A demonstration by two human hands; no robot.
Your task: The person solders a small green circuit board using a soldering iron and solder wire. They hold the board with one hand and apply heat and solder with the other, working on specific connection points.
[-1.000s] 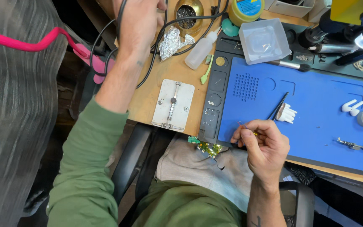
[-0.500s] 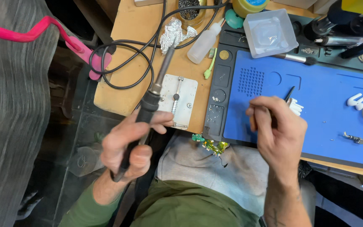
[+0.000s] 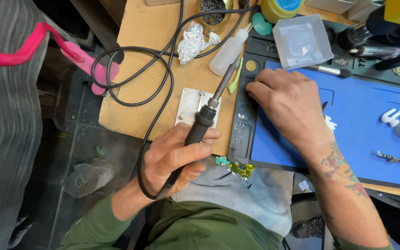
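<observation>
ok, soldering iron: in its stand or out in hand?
Out. The left hand grips the soldering iron by its black handle, tip angled up over the wooden bench, its cable trailing loose.

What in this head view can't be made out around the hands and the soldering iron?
- Right hand: its fingertips press down at the blue mat's left edge; whatever is under them is hidden.
- Soldering iron in the left hand: the tip is too thin to tell whether it touches the squeeze bottle.
- Small green circuit board on the lap: too small for detail.
</observation>
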